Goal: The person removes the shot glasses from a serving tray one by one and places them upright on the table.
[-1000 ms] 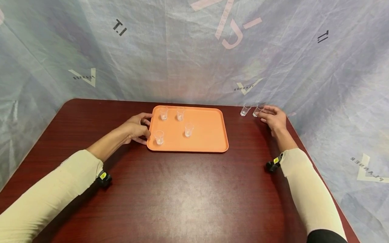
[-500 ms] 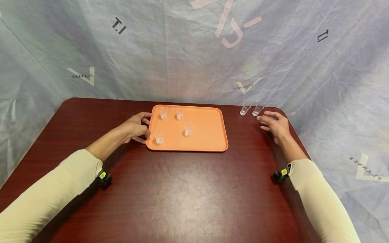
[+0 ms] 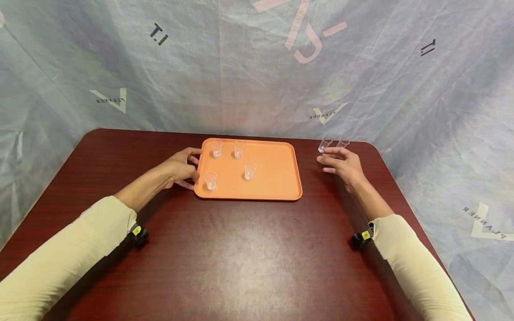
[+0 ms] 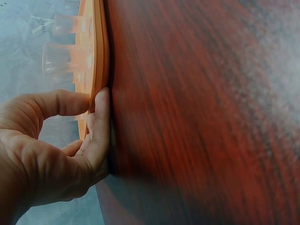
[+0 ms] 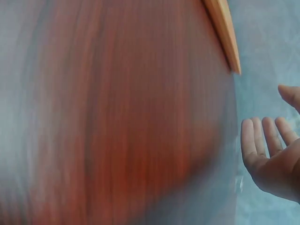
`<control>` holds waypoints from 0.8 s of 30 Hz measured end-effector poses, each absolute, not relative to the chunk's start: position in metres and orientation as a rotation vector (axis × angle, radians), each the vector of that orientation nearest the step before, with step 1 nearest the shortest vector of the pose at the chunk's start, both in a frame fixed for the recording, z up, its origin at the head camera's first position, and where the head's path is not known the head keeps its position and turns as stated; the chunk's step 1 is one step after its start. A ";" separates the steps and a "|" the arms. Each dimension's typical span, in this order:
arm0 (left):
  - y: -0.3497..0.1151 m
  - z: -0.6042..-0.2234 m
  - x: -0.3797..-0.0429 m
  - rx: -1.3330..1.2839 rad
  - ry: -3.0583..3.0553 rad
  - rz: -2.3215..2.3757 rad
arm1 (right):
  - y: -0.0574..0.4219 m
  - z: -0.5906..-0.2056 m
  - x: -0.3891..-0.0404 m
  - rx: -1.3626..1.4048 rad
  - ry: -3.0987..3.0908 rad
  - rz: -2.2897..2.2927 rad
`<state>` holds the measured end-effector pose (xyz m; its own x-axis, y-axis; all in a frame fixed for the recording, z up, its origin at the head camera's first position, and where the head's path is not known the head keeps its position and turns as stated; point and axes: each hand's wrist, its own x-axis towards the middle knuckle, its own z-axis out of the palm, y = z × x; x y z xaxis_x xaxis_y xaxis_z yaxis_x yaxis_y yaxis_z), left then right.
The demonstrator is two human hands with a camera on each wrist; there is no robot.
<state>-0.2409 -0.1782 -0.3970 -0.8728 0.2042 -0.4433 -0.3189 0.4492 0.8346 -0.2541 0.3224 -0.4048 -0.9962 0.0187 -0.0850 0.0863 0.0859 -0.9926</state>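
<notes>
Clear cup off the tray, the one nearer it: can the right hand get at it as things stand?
Likely yes: the right hand holds nothing and is close by that clear cup in the head view, with nothing seen blocking the way. Whether they touch can't be told.

Person wears long cream sleeves, much alike on both arms: left sleeve [image 3: 72,254], right sleeve [image 3: 413,263]. Cloth plain, matte, fairly close-fitting; soft creases bunch low on the left one, while the right looks smoother. Each cuff ends short of the wrist. Left grip [image 3: 180,168] and right grip [image 3: 343,166] bare, forearm skin uncovered up to the cuff. Small, blocky black wrist cameras sit at the cuff edges, left camera [image 3: 142,238] and right camera [image 3: 356,242], each bearing a bright yellow tag [image 3: 137,230] with a dark mark, too small to read.
</notes>
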 end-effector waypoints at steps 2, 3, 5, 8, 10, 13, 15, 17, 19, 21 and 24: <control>-0.178 -0.396 -0.241 -0.091 2.217 1.424 | 0.313 -0.403 -0.253 0.080 2.284 -2.075; -0.178 -0.396 -0.241 -0.092 2.217 1.423 | 0.307 -0.402 -0.253 0.067 2.287 -2.072; -0.178 -0.397 -0.241 -0.095 2.217 1.418 | 0.296 -0.402 -0.253 0.043 2.287 -2.073; -0.178 -0.397 -0.241 -0.100 2.218 1.412 | 0.279 -0.402 -0.254 0.009 2.279 -2.079; -0.178 -0.398 -0.241 -0.101 2.217 1.409 | 0.268 -0.402 -0.254 -0.021 2.271 -2.080; -0.179 -0.398 -0.242 -0.104 2.214 1.410 | 0.251 -0.403 -0.255 -0.061 2.272 -2.062; -0.179 -0.399 -0.242 -0.106 2.213 1.410 | 0.241 -0.403 -0.255 -0.086 2.270 -2.051; -0.179 -0.399 -0.242 -0.108 2.212 1.411 | 0.232 -0.405 -0.255 -0.105 2.266 -2.037; -0.179 -0.398 -0.242 -0.106 2.212 1.411 | 0.223 -0.406 -0.255 -0.121 2.255 -2.025; -0.178 -0.398 -0.242 -0.103 2.211 1.414 | 0.215 -0.407 -0.254 -0.128 2.246 -2.010; -0.178 -0.397 -0.242 -0.099 2.212 1.421 | 0.203 -0.410 -0.252 -0.141 2.223 -1.984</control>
